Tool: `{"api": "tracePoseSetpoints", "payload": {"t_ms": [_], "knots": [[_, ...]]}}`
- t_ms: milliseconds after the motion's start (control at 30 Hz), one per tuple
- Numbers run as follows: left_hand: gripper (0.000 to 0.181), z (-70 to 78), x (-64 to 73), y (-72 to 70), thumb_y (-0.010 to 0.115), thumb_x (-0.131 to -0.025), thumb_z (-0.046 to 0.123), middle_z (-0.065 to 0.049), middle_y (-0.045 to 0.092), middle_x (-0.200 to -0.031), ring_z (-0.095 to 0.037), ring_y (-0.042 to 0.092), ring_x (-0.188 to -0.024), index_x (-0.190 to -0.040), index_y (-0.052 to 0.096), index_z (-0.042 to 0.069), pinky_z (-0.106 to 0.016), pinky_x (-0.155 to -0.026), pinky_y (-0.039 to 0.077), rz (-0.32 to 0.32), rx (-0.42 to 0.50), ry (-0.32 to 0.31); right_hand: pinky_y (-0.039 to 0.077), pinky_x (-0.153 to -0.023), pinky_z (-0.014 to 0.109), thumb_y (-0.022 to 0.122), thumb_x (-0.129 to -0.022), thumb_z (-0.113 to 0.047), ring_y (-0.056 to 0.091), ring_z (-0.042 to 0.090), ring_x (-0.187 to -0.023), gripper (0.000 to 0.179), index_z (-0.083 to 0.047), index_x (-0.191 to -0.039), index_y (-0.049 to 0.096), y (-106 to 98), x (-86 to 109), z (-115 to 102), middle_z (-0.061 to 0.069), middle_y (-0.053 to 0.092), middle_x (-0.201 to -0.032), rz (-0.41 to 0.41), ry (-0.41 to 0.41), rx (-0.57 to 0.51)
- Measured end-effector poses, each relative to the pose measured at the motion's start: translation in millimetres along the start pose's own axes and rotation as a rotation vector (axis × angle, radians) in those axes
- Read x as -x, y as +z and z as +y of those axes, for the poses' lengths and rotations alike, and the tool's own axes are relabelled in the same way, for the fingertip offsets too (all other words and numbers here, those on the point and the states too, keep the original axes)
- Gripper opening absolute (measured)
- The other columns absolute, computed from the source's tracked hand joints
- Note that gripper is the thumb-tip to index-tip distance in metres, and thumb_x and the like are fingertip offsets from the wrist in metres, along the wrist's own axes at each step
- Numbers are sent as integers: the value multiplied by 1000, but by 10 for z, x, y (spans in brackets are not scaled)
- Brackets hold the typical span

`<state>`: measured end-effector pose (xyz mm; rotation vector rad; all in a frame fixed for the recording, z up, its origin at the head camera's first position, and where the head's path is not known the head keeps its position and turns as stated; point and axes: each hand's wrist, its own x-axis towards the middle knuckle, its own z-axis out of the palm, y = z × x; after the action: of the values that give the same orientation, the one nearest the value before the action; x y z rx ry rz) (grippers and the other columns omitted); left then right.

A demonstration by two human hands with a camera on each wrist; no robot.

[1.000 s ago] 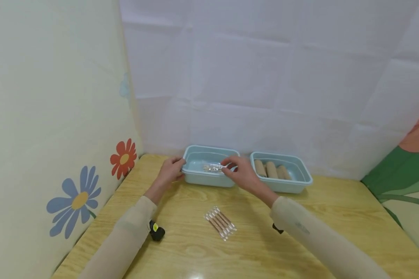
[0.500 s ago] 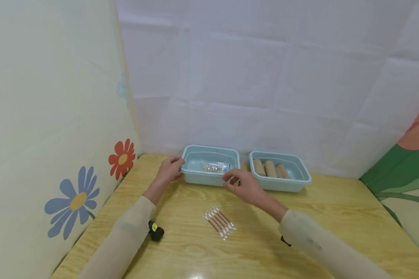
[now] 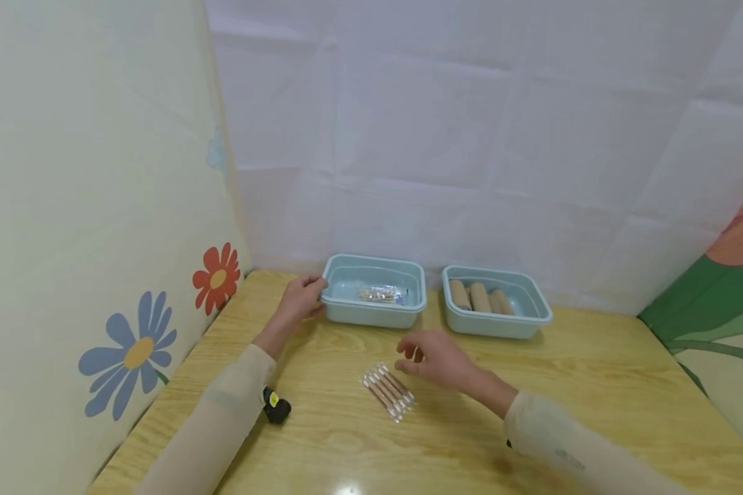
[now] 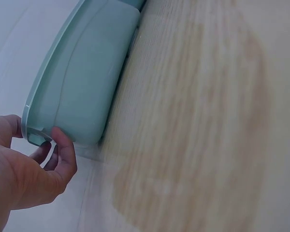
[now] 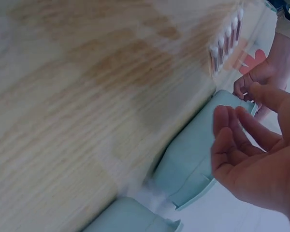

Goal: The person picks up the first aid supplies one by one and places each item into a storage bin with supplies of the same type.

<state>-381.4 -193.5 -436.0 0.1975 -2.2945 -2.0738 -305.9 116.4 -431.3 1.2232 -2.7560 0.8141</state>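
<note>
My left hand grips the left end of a pale blue plastic bin, thumb and fingers on either side of its rim in the left wrist view. Inside that bin lies a clear-wrapped bundle of thin pale sticks. On the table in front, several cotton swabs with brown shafts and white tips lie side by side in clear wrapping. My right hand hovers just right of and behind these swabs. Its fingers are loosely bent and hold nothing, as the right wrist view also makes plain.
To the right stands a second pale blue bin with several tan rolls in it. A white sheet hangs behind both bins. A wall with painted flowers borders the wooden table on the left.
My right hand has withdrawn from the wrapped bundle in the left bin, moving toward me to near the cotton swabs. My left hand has stayed on the bin's rim.
</note>
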Motion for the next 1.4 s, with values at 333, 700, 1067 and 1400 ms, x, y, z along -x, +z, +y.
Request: {"api": "tracePoseSetpoints", "payload": {"t_ms": [333,700,1067,1400], "knots": [[53,-14,-9,0,53,-103,24,-20,50,-139,-27,52,-115,-148,47,-3,-37,-90,55,-5,15,0,51,-62,29,80,-89,-30,57,10,-71,29,-4,-98,73,140,74,-73,-4,64,-79,-48,120,-13],[53,2,3,-8,53,-103,23,-21,50,-139,-27,53,-115,-148,46,-3,-38,-89,55,-1,20,-4,50,-64,30,83,-85,-32,56,10,-71,26,-8,-91,73,260,88,-106,-6,62,-77,-68,195,-27],[53,-19,4,-22,53,-103,25,-19,49,-141,-28,52,-116,-148,47,-2,-40,-91,54,8,6,-14,50,-64,29,88,-81,-31,55,9,-70,31,-7,-93,74,323,80,-174,-6,60,-76,-65,195,-2],[54,-7,-1,0,52,-103,25,-20,50,-138,-27,52,-115,-148,46,-2,-39,-91,55,-4,-5,-6,53,-68,26,85,-83,-16,60,5,-73,16,-8,-89,73,326,63,-149,-7,67,-78,-64,156,-51]]}}
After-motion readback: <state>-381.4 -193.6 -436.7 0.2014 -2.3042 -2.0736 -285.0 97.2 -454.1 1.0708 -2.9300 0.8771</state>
